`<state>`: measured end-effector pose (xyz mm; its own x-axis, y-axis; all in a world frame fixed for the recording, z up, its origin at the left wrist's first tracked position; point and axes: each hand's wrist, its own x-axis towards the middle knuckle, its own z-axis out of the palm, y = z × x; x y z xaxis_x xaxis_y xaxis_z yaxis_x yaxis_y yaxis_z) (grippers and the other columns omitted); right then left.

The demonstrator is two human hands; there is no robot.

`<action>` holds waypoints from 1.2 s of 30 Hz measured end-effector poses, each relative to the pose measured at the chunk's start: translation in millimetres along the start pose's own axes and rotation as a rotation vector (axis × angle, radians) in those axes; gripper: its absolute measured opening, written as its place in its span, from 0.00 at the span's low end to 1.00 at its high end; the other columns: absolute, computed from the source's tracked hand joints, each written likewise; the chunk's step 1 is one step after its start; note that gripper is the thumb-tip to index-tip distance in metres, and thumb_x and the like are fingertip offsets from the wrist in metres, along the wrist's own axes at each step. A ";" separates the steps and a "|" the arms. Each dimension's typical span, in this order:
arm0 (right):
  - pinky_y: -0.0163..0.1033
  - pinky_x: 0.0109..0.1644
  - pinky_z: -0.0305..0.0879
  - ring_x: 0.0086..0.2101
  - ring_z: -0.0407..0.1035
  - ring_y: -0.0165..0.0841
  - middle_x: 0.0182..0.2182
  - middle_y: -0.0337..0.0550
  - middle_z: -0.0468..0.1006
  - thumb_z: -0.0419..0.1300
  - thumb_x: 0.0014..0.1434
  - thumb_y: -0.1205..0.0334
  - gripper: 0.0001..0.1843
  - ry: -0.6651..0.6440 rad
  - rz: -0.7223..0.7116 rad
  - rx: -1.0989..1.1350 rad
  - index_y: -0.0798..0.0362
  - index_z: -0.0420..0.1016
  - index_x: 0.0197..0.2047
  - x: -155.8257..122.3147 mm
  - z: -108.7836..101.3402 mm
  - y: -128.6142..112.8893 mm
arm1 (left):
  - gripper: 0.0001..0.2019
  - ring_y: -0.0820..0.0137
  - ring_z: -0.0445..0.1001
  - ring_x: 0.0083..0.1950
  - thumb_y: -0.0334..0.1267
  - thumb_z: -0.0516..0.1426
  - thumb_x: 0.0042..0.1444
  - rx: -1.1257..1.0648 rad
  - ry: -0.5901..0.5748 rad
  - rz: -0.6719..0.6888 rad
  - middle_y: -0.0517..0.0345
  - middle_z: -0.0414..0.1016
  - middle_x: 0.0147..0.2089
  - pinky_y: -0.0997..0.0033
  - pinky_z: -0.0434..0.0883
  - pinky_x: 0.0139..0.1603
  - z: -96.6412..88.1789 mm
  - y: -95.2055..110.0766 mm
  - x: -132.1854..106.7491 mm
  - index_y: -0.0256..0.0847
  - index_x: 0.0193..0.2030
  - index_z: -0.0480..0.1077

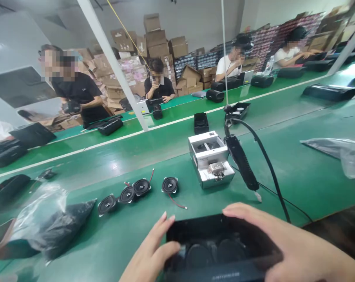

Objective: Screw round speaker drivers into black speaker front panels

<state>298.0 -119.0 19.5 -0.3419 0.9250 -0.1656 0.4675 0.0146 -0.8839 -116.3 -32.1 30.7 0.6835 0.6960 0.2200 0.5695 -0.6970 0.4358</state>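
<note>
My left hand (150, 250) and right hand (301, 243) both hold a black speaker housing (214, 250) directly in front of me, the fingers spread wide across it. My left fingers (162, 231) and thumb grip its left end; my right fingers (248, 211) lie over its far right edge. This end-to-end grip appears to keep the open side clear and facing me, leaving its dark round recesses (199, 254) in view.

Ahead and to the left of my fingers, four round speaker drivers (140, 187) sit on the green desk (286, 192) in a loose row. They are set slightly apart, seemingly so each can be taken singly; at least two trail red wires (177, 201). Straight ahead stands a silver screw feeder (211, 158), with a black electric screwdriver (242, 162) lying just beside it. Its position on the right side favours a reach by my right hand, and its black cord (271, 176) runs back toward the far side of the desk.

Beyond my left hand, a black plastic bag (62, 225) lies near clear film (39, 207). Well ahead of my fingers, across a second desk, other people handle their own units.
</note>
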 end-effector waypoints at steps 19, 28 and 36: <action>0.71 0.80 0.50 0.81 0.38 0.54 0.83 0.37 0.45 0.76 0.52 0.31 0.62 0.057 0.019 -0.446 0.24 0.49 0.81 18.7 -15.4 18.4 | 0.34 0.62 0.77 0.29 0.70 0.44 0.71 -0.693 0.444 -0.480 0.49 0.82 0.40 0.60 0.77 0.29 -15.5 -45.0 164.9 0.41 0.53 0.74; 0.78 0.78 0.52 0.79 0.45 0.64 0.82 0.59 0.45 0.70 0.59 0.30 0.61 0.422 -0.266 -0.555 0.43 0.45 0.83 11.1 12.2 -2.0 | 0.38 0.73 0.77 0.22 0.71 0.44 0.73 -1.752 -0.135 -0.505 0.39 0.87 0.43 0.80 0.64 0.23 14.1 75.1 101.1 0.37 0.59 0.77; 0.41 0.60 0.80 0.55 0.80 0.37 0.55 0.53 0.85 0.62 0.75 0.54 0.26 0.384 -0.751 -0.461 0.56 0.66 0.70 39.8 8.5 -82.5 | 0.32 0.61 0.83 0.41 0.65 0.47 0.76 -1.351 -0.220 -0.439 0.46 0.86 0.52 0.64 0.80 0.45 50.4 90.2 90.1 0.44 0.68 0.76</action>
<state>239.0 -86.6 82.1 -0.4309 0.6733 0.6009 0.5375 0.7263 -0.4284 19.7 -41.0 45.8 0.6960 0.6804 -0.2294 -0.0271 0.3442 0.9385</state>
